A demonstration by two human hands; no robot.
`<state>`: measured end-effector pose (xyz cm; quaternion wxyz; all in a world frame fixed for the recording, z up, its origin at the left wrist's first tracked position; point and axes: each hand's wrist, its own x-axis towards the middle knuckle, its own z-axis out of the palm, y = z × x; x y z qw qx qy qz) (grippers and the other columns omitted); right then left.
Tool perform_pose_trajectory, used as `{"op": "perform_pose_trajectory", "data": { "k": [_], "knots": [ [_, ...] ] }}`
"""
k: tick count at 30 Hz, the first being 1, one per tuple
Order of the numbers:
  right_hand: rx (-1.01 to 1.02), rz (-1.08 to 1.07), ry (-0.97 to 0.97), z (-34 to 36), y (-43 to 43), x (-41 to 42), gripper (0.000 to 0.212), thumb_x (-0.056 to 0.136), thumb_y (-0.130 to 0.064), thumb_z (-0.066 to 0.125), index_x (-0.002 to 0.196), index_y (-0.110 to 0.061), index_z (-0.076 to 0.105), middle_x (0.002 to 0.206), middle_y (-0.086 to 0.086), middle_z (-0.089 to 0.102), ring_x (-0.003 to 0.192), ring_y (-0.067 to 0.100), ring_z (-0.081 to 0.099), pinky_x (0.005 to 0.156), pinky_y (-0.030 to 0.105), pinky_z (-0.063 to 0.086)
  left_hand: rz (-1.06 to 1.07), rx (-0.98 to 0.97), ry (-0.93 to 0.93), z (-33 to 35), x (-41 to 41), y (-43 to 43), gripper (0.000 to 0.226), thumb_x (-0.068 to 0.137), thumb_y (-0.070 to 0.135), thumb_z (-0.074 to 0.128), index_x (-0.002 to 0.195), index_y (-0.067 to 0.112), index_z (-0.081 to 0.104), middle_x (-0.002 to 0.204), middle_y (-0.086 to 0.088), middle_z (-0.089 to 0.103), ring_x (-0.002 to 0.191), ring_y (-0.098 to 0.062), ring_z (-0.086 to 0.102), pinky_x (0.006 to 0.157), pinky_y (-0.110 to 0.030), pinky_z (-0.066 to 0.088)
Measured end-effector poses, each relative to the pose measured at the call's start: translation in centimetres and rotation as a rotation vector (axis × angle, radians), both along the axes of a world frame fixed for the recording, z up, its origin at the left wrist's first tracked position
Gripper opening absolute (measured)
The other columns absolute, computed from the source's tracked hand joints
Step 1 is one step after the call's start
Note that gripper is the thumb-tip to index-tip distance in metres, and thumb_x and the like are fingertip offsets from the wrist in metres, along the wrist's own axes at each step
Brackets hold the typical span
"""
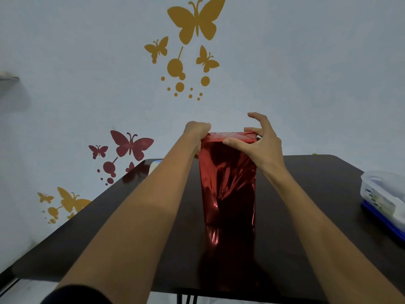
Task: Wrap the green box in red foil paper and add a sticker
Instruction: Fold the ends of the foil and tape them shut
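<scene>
1. Nearest the lens: a dark sleeve (pixel 76 295) at the lower left edge. Two bare forearms reach forward from it over the desk (pixel 109 227).
2. The desk top is dark and glossy. Its near edge cuts across the bottom of the view, with thin black legs just showing beneath.
3. The red foil paper (pixel 228 183) forms a tall package standing upright around mid-desk, between the two forearms. Its near face is creased and shiny, and its reflection runs down the desk top toward the camera.
4. The green box is hidden under the foil, and every face in view is red.
5. The left hand (pixel 197 130) is at the top left corner of the package, fingers curled over the edge and gripping the foil there.
6. The right hand (pixel 256 143) is at the top right corner. The thumb presses the near upper edge and one finger lies across the top, pinching the folded foil. The other fingers are lifted and bent.
7. A clear plastic container (pixel 383 198) with a blue base sits at the right edge of the desk, well apart from the package.
8. A pale object (pixel 154 166) at the far left desk edge is partly hidden by the left forearm, and I cannot tell what it is.
9. The wall behind carries yellow butterfly decals (pixel 197 18) and red butterfly decals (pixel 131 144).
</scene>
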<state>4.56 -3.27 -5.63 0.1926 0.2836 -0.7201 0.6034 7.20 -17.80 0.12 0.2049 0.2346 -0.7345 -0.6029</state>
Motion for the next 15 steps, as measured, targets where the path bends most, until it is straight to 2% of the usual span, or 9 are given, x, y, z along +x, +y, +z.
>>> {"op": "perform_pose_trajectory", "data": {
  "k": [2, 4, 6, 8, 10, 12, 15],
  "knots": [
    [0.003, 0.005, 0.002, 0.0, 0.1, 0.1, 0.093, 0.046, -0.066, 0.072, 0.129, -0.038, 0.042, 0.107, -0.009, 0.057, 0.114, 0.016, 0.052, 0.101, 0.039, 0.042, -0.070, 0.045, -0.008, 0.1, 0.4, -0.1, 0.039, 0.083, 0.034, 0.070, 0.106, 0.005, 0.057, 0.106, -0.010, 0.062, 0.089, -0.026, 0.064, 0.059, -0.032, 0.051],
    [-0.002, 0.005, 0.005, 0.0, 0.0, 0.1, 0.093, 0.046, -0.065, 0.073, 0.129, -0.038, 0.042, 0.107, -0.009, 0.057, 0.111, 0.014, 0.053, 0.100, 0.036, 0.043, -0.134, 0.023, -0.054, 0.1, 0.6, -0.2, 0.046, 0.071, 0.030, 0.082, 0.104, 0.006, 0.061, 0.097, -0.011, 0.067, 0.082, -0.027, 0.067, 0.068, -0.037, 0.057],
    [0.000, 0.004, 0.008, 0.0, -0.1, 0.0, 0.092, 0.047, -0.063, 0.074, 0.129, -0.038, 0.042, 0.107, -0.009, 0.057, 0.111, 0.014, 0.053, 0.100, 0.037, 0.043, -0.106, -0.013, -0.037, -0.1, 0.3, -0.3, 0.040, 0.070, 0.020, 0.082, 0.097, 0.001, 0.060, 0.095, -0.014, 0.068, 0.079, -0.027, 0.068, 0.070, -0.038, 0.058],
    [-0.002, 0.005, 0.013, 0.0, -0.1, 0.0, 0.089, 0.051, -0.059, 0.077, 0.130, -0.037, 0.041, 0.110, -0.006, 0.059, 0.113, 0.015, 0.053, 0.101, 0.039, 0.043, -0.014, -0.075, 0.015, -0.2, 0.1, -0.5, 0.026, 0.083, 0.019, 0.072, 0.086, 0.002, 0.052, 0.097, -0.013, 0.063, 0.083, -0.026, 0.065, 0.072, -0.040, 0.057],
    [-0.004, 0.007, 0.016, -0.1, 0.0, -0.1, 0.089, 0.052, -0.060, 0.076, 0.130, -0.036, 0.041, 0.113, -0.005, 0.060, 0.114, 0.016, 0.053, 0.101, 0.040, 0.043, -0.003, -0.095, 0.007, -0.4, -0.1, -1.0, 0.032, 0.087, 0.031, 0.065, 0.096, 0.002, 0.054, 0.098, -0.009, 0.061, 0.084, -0.024, 0.062, 0.062, -0.039, 0.054],
    [-0.009, 0.011, 0.016, -0.2, 0.0, -0.2, 0.091, 0.049, -0.062, 0.075, 0.129, -0.038, 0.041, 0.110, -0.008, 0.058, 0.114, 0.016, 0.053, 0.101, 0.039, 0.043, -0.109, -0.121, -0.071, -0.4, 0.3, -1.1, 0.047, 0.077, 0.043, 0.074, 0.105, 0.007, 0.061, 0.096, -0.005, 0.067, 0.082, -0.020, 0.065, 0.056, -0.033, 0.052],
    [-0.018, 0.027, 0.005, -0.1, -0.2, -0.4, 0.088, 0.051, -0.058, 0.078, 0.128, -0.038, 0.042, 0.112, -0.005, 0.060, 0.110, 0.013, 0.054, 0.095, 0.029, 0.043, -0.136, -0.163, -0.066, -0.4, 0.5, -0.9, 0.042, 0.073, 0.036, 0.079, 0.101, 0.007, 0.066, 0.085, -0.004, 0.069, 0.067, -0.015, 0.066, 0.049, -0.023, 0.049]
  ]
}}
